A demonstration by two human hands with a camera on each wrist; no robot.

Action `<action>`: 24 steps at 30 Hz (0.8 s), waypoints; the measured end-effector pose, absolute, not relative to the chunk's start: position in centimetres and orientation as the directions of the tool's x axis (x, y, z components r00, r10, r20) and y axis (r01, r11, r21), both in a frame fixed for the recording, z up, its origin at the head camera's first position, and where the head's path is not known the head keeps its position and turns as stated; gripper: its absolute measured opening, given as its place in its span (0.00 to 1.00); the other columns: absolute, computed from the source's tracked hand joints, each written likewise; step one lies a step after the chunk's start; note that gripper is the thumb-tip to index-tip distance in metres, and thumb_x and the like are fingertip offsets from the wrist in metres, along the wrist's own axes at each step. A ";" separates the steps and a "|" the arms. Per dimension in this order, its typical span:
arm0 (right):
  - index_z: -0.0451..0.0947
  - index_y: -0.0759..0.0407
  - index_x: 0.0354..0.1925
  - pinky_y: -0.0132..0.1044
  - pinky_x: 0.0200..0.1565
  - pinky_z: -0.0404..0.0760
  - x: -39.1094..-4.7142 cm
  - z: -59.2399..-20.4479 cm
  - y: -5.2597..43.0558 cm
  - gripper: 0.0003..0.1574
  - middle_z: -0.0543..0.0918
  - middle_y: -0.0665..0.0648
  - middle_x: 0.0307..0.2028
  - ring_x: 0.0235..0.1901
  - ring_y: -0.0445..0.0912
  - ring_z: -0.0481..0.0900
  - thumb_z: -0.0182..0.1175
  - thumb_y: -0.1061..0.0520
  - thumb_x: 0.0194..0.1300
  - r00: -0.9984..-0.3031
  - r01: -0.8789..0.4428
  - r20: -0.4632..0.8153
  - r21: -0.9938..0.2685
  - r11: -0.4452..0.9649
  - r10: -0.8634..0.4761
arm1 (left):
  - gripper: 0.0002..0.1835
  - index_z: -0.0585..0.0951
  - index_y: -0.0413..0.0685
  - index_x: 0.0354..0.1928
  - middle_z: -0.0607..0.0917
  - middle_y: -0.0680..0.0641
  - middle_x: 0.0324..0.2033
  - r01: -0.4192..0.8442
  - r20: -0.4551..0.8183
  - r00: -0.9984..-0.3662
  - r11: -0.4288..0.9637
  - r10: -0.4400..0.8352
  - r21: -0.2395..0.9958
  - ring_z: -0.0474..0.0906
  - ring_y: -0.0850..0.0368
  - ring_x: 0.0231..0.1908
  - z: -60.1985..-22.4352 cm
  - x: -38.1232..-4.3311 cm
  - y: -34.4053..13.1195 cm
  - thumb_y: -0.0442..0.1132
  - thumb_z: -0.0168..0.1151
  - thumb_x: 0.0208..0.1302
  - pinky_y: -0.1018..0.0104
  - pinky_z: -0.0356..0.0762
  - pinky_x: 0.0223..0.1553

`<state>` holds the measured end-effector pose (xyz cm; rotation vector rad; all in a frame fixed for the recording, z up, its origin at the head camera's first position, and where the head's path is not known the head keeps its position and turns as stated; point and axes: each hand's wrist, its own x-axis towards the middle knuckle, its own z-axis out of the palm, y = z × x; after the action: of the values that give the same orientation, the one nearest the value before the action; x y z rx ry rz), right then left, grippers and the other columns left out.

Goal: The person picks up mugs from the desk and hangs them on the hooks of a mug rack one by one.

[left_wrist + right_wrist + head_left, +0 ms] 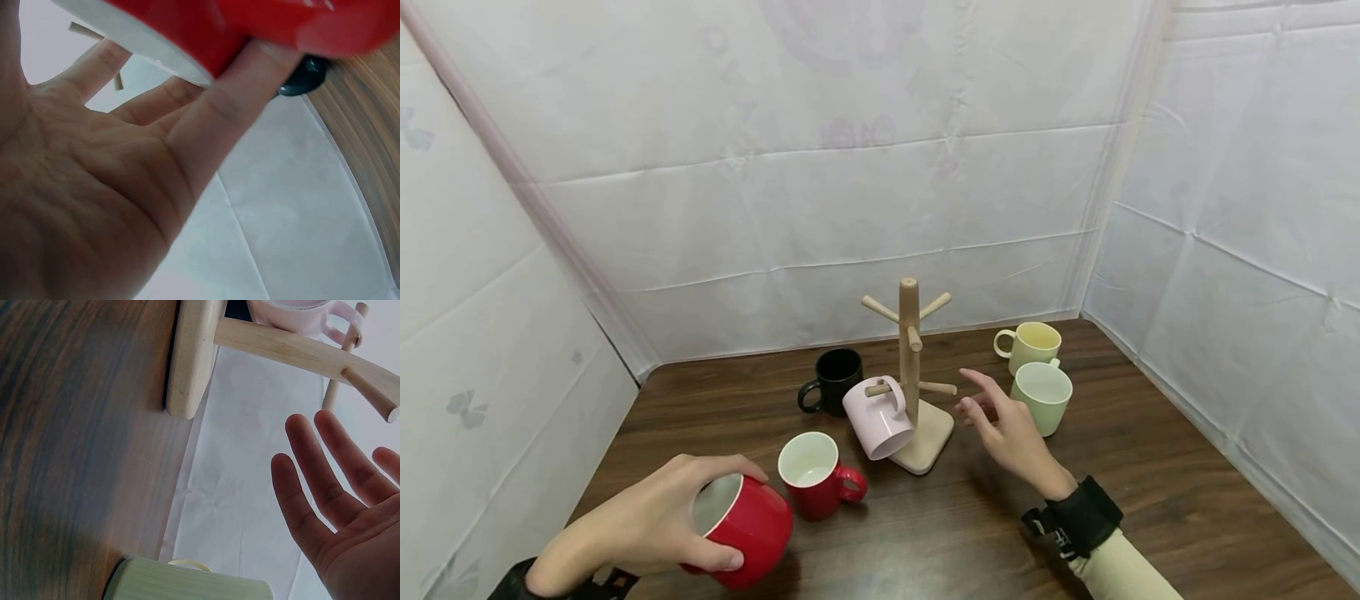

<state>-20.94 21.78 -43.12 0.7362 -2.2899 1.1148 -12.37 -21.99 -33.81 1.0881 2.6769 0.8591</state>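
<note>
In the head view my left hand (651,517) grips a red mug (756,529) with a white inside, tilted over the front left of the table, its mouth toward my palm. The left wrist view shows fingers (231,112) along the mug's red wall (206,31). My right hand (1011,429) holds nothing; its fingers are spread beside the wooden mug tree (910,350). A pink mug (880,421) hangs by its handle from a lower left peg of the tree. Just right of my right hand stands a light green mug (1045,400).
A second red mug (812,483) stands between the held one and the tree, handle to the right. Behind it is a black mug (835,383). A yellow mug (1036,346) sits at the back right. White sheeting (850,208) encloses the wooden table (970,533).
</note>
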 end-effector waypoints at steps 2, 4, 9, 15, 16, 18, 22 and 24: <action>0.60 0.47 0.66 0.36 0.28 0.81 -21.0 -43.0 21.8 0.28 0.83 0.53 0.34 0.27 0.39 0.80 0.51 0.54 0.70 -0.730 -0.653 0.636 -0.543 0.528 -0.249 | 0.28 0.72 0.65 0.53 0.80 0.63 0.35 0.608 0.113 -0.721 0.545 0.684 0.578 0.76 0.64 0.32 -33.4 -12.3 -21.6 0.53 0.71 0.48 0.67 0.78 0.24; 0.61 0.47 0.66 0.37 0.27 0.80 -20.9 -42.9 21.8 0.28 0.83 0.51 0.35 0.28 0.38 0.79 0.51 0.54 0.69 -0.727 -0.650 0.644 -0.533 0.542 -0.239 | 0.28 0.72 0.65 0.53 0.80 0.62 0.36 0.607 0.134 -0.716 0.517 0.685 0.603 0.77 0.63 0.32 -33.1 -12.3 -21.3 0.51 0.71 0.48 0.66 0.78 0.24; 0.62 0.45 0.65 0.36 0.31 0.80 -20.9 -42.5 21.7 0.27 0.81 0.50 0.42 0.34 0.36 0.78 0.51 0.52 0.69 -0.718 -0.642 0.661 -0.509 0.573 -0.218 | 0.28 0.73 0.62 0.54 0.82 0.59 0.37 0.556 0.162 -0.741 0.459 0.652 0.693 0.78 0.60 0.32 -32.1 -12.1 -20.1 0.48 0.71 0.49 0.64 0.80 0.22; 0.65 0.51 0.64 0.36 0.34 0.80 -20.7 -41.9 21.4 0.29 0.75 0.53 0.53 0.43 0.39 0.75 0.56 0.56 0.65 -0.629 -0.688 0.750 -0.413 0.596 -0.207 | 0.30 0.72 0.63 0.56 0.81 0.57 0.38 0.554 0.247 -0.771 0.427 0.587 0.715 0.78 0.58 0.35 -32.4 -12.7 -18.4 0.49 0.71 0.49 0.63 0.80 0.21; 0.66 0.52 0.63 0.37 0.35 0.80 -20.7 -41.7 21.4 0.29 0.74 0.53 0.54 0.44 0.40 0.74 0.57 0.56 0.65 -0.606 -0.698 0.768 -0.390 0.601 -0.206 | 0.30 0.72 0.63 0.56 0.81 0.57 0.39 0.549 0.259 -0.778 0.419 0.572 0.723 0.79 0.57 0.35 -32.5 -12.9 -18.1 0.49 0.71 0.49 0.63 0.80 0.22; 0.67 0.54 0.63 0.41 0.38 0.79 -20.6 -41.2 21.1 0.30 0.72 0.54 0.56 0.49 0.43 0.72 0.59 0.56 0.63 -0.567 -0.711 0.798 -0.349 0.610 -0.204 | 0.30 0.72 0.64 0.56 0.81 0.56 0.40 0.537 0.285 -0.797 0.409 0.533 0.738 0.79 0.57 0.36 -32.6 -13.2 -17.5 0.49 0.71 0.49 0.62 0.80 0.23; 0.68 0.55 0.62 0.47 0.47 0.74 -20.1 -40.2 20.6 0.31 0.70 0.59 0.58 0.56 0.50 0.67 0.60 0.54 0.61 -0.506 -0.734 0.837 -0.290 0.614 -0.208 | 0.29 0.72 0.63 0.56 0.79 0.52 0.44 0.473 0.295 -0.847 0.374 0.442 0.798 0.79 0.54 0.38 -32.4 -13.4 -15.6 0.49 0.71 0.50 0.61 0.81 0.26; 0.68 0.56 0.62 0.48 0.50 0.71 -19.7 -39.8 20.3 0.32 0.70 0.60 0.58 0.58 0.52 0.66 0.62 0.53 0.60 -0.482 -0.745 0.849 -0.267 0.612 -0.217 | 0.28 0.73 0.62 0.55 0.79 0.50 0.45 0.445 0.295 -0.865 0.349 0.407 0.825 0.78 0.52 0.39 -32.0 -13.3 -14.7 0.48 0.71 0.49 0.60 0.81 0.28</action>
<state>-19.66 20.26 -39.81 0.7586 -2.0106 0.8100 -13.34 -14.66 -32.02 0.8245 2.6113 1.6158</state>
